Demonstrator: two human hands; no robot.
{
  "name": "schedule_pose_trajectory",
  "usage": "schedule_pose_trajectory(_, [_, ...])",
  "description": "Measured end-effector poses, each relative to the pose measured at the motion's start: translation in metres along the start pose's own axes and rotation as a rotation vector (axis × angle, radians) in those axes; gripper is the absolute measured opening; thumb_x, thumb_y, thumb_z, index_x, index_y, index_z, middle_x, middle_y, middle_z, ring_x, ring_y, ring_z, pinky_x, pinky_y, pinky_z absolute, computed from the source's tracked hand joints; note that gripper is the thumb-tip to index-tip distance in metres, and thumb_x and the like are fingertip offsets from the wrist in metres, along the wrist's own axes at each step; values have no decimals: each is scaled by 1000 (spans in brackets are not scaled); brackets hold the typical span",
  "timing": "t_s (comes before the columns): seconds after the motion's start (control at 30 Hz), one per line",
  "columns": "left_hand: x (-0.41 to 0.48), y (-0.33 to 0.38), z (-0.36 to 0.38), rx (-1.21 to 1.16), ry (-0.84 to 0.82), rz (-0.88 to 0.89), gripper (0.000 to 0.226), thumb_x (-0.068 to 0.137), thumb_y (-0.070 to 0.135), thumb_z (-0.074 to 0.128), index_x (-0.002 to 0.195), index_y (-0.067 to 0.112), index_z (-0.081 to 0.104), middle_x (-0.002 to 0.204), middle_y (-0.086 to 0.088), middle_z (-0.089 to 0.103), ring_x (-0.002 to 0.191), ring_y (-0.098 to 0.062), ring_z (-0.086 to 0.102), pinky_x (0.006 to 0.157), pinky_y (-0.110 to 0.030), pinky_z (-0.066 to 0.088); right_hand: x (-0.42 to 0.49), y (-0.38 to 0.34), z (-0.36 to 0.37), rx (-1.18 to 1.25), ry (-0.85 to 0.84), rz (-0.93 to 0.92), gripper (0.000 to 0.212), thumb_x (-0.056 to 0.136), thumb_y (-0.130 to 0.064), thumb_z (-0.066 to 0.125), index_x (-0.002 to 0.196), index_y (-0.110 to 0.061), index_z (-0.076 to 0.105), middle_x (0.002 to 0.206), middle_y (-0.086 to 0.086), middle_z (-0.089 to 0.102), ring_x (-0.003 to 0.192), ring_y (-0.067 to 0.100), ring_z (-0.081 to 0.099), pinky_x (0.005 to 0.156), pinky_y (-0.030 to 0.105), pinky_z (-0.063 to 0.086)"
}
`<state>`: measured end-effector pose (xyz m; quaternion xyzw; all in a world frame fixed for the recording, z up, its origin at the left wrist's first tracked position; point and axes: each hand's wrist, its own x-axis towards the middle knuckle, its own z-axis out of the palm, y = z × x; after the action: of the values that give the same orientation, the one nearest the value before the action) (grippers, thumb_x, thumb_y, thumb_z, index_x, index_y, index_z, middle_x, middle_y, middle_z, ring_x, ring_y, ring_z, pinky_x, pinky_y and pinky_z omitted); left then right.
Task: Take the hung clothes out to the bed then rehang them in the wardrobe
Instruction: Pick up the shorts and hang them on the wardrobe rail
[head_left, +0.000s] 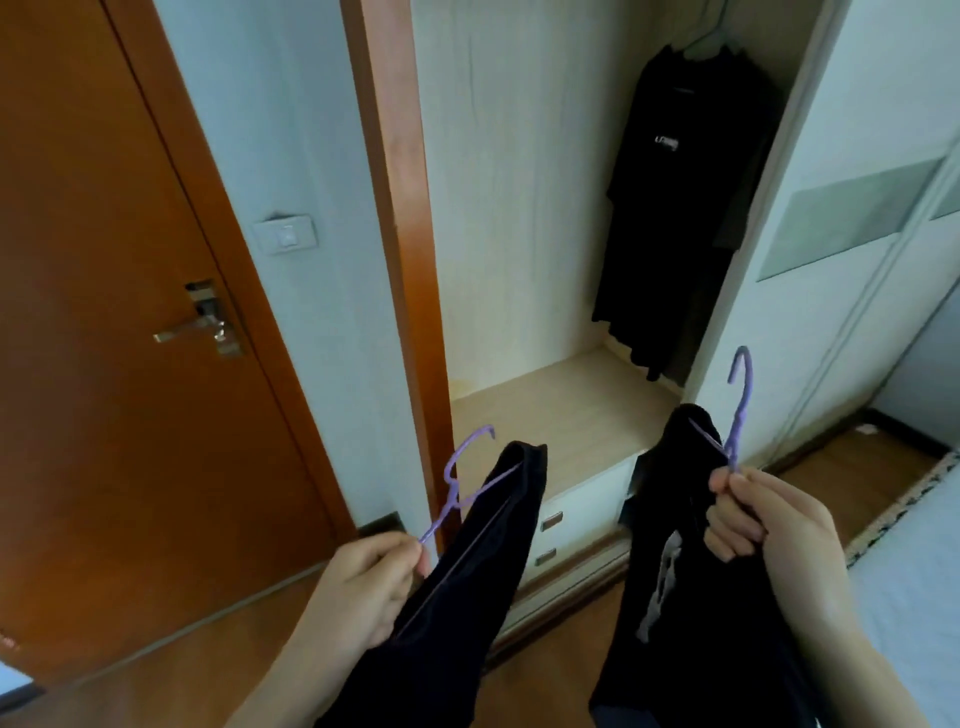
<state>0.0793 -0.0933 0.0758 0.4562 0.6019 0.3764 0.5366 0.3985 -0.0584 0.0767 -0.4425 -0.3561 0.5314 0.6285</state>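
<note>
Wardrobe (519, 208), left hand (363, 587), right hand (769, 519) gripping hangers (456, 500)

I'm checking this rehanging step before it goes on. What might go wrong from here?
1. The left hand pinches the left hanger by one arm's tip, with the hook tilted away, so the left garment may slip off.
2. Both hands are full: the right hand grips the right hanger, so neither can easily straighten the bunched right garment.
</note>
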Motion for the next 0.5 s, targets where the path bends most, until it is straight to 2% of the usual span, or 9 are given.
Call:
schedule_pose_trajectory(0.07, [41, 18, 5, -38, -30, 10, 29, 100, 13, 40, 76, 4, 55, 47, 5, 27, 36, -7, 18, 34, -14, 13, 23, -9, 9, 53, -3, 13, 20, 68, -25, 64, 64, -9, 55, 38, -5, 35, 28, 6, 32, 34, 14, 31])
schedule_pose_trajectory(0.13, [79, 39, 12, -74, -58, 35, 27, 99, 12, 41, 77, 4, 55, 47, 6, 26, 36, -7, 18, 36, -14, 12, 49, -19, 17, 119, 0, 14, 31, 57, -25, 67, 70, 0, 53, 38, -2, 29, 26, 9, 29, 30, 18, 31])
schedule_pose_trajectory(0.23, [127, 73, 26, -115, -74, 93, 27, 98, 13, 44, 75, 5, 56, 47, 8, 27, 38, -7, 19, 37, -16, 13, 88, -39, 28, 107, -29, -20, 17, 76, -10, 55, 76, 5, 48, 39, -2, 26, 27, 9, 27, 28, 22, 29])
schedule_pose_trajectory(0.27, [141, 84, 32, -130, -83, 117, 27, 98, 14, 44, 74, 6, 56, 47, 8, 27, 39, -7, 19, 36, -16, 13, 102, -47, 31, 112, -40, -29, 16, 77, -9, 56, 75, 5, 48, 39, -1, 26, 27, 10, 27, 28, 22, 29])
schedule_pose_trajectory(0.33, [171, 105, 44, -158, -94, 144, 28, 97, 14, 45, 73, 7, 56, 48, 8, 26, 39, -7, 18, 36, -16, 13, 132, -63, 35, 131, -68, -18, 25, 66, -17, 62, 74, 4, 49, 38, -1, 28, 26, 9, 28, 28, 23, 29])
schedule_pose_trajectory(0.4, [202, 123, 58, -218, -82, 135, 29, 97, 13, 45, 71, 8, 56, 48, 8, 25, 37, -6, 18, 36, -13, 13, 166, -75, 36, 84, -67, -15, 16, 80, -13, 55, 69, -3, 51, 37, -2, 32, 27, 5, 29, 29, 19, 28])
schedule_pose_trajectory(0.43, [219, 133, 66, -250, -70, 127, 29, 97, 12, 45, 71, 8, 56, 47, 8, 25, 35, -5, 17, 35, -11, 13, 187, -78, 32, 62, -59, -31, 26, 92, -9, 46, 67, -6, 52, 37, -2, 33, 28, 4, 28, 30, 17, 27])
schedule_pose_trajectory(0.5, [250, 152, 81, -300, -44, 125, 30, 97, 11, 44, 70, 7, 55, 45, 8, 25, 31, -3, 17, 33, -9, 15, 229, -86, 29, 56, -64, -49, 38, 100, -5, 31, 68, -5, 52, 38, -3, 32, 29, 4, 27, 31, 18, 26])
